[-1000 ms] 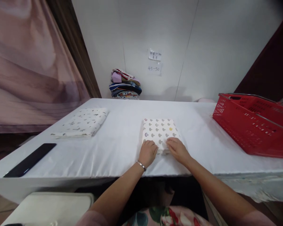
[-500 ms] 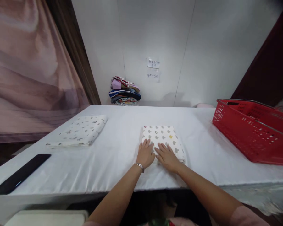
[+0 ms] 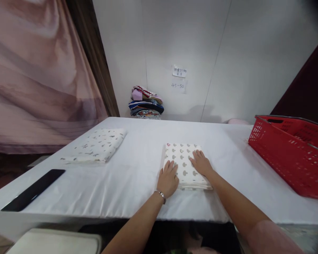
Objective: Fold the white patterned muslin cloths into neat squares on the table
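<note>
A white cloth with grey mushroom-like prints [image 3: 184, 164], folded into a rectangle, lies on the white table in front of me. My left hand [image 3: 168, 179] rests on its left edge, fingers stretched out; a silver bracelet circles the wrist. Flat on the upper right part of the cloth lies my right hand [image 3: 201, 163], its fingers spread. Neither hand grips the fabric. Several stacked layers show along the cloth's near edge.
Another folded white cloth [image 3: 99, 145] with small dark prints is at the left. A black flat object [image 3: 33, 190] lies near the front left edge. The red basket [image 3: 288, 155] stands at the right. A fabric pile [image 3: 146, 102] sits behind the table [image 3: 137, 141].
My right hand has slid from the cloth's near part to its upper right. My left hand stays at the left edge. The view has turned slightly to the left.
</note>
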Motion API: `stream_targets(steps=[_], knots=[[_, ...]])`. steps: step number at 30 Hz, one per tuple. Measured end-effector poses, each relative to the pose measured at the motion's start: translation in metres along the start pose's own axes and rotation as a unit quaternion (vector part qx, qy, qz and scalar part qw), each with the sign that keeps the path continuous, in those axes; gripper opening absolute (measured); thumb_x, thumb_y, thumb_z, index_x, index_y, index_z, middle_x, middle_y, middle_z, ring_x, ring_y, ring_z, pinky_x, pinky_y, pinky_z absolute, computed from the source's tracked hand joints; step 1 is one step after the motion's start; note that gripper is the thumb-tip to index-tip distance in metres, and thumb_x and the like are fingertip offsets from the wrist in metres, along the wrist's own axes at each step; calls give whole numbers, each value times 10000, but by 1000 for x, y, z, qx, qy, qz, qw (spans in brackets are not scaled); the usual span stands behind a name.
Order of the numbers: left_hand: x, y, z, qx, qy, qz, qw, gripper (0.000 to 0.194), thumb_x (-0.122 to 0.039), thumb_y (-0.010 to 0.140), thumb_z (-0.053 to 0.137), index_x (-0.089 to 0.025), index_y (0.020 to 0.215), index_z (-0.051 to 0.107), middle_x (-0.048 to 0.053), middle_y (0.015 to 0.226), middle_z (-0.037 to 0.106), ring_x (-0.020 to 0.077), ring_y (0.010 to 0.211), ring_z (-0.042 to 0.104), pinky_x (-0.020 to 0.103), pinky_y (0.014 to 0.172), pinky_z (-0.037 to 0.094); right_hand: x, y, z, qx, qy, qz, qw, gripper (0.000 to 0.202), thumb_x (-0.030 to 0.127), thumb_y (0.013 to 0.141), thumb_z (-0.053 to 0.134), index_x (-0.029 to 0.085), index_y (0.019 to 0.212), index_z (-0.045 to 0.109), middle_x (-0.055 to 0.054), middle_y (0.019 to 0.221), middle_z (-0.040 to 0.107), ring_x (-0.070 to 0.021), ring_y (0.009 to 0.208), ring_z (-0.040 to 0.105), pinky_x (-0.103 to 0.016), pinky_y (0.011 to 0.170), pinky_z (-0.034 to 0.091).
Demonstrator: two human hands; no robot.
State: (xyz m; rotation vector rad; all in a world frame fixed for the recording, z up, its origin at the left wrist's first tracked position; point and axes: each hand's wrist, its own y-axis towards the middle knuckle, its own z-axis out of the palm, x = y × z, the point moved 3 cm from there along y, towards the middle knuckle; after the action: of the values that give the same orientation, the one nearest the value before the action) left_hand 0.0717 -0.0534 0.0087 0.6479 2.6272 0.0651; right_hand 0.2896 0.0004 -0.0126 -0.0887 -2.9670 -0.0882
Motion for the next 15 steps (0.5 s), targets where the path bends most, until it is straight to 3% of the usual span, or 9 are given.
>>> stream_targets(steps=[7, 11, 13, 15], knots=[[13, 11, -1, 11, -189, -18, 982, 533, -172, 745, 457, -198, 1277, 467, 40, 1445, 301, 198, 1358, 168, 388, 1097, 208, -3, 3, -7, 3, 101, 13, 995, 521, 381, 869, 389, 206, 1359, 355, -77, 1469, 226, -251, 1359, 105, -437, 1047, 228], [30, 19, -11, -89, -259, -117, 955, 445, -281, 795, 474, -164, 1222, 508, 83, 1420, 341, 206, 1312, 285, 341, 1085, 230, -17, -5, -14, -11, 183, 67, 981, 563, 373, 845, 419, 187, 1372, 344, -83, 1438, 299, -247, 1336, 211, -392, 1063, 233], [37, 24, -14, -82, -246, -176, 950, 475, -369, 820, 449, -140, 1234, 484, 129, 1356, 423, 229, 1249, 383, 344, 1039, 290, -26, -14, -15, -29, 251, 118, 960, 617, 394, 821, 452, 189, 1387, 315, -85, 1410, 351, -244, 1302, 294, -379, 1056, 258], [41, 29, -14, -39, -233, -223, 946, 532, -437, 825, 430, -122, 1253, 449, 157, 1258, 517, 248, 1153, 484, 343, 970, 351, -34, -25, -15, -29, 319, 164, 933, 696, 408, 778, 515, 185, 1397, 289, -88, 1383, 392, -241, 1267, 356, -368, 1047, 280]])
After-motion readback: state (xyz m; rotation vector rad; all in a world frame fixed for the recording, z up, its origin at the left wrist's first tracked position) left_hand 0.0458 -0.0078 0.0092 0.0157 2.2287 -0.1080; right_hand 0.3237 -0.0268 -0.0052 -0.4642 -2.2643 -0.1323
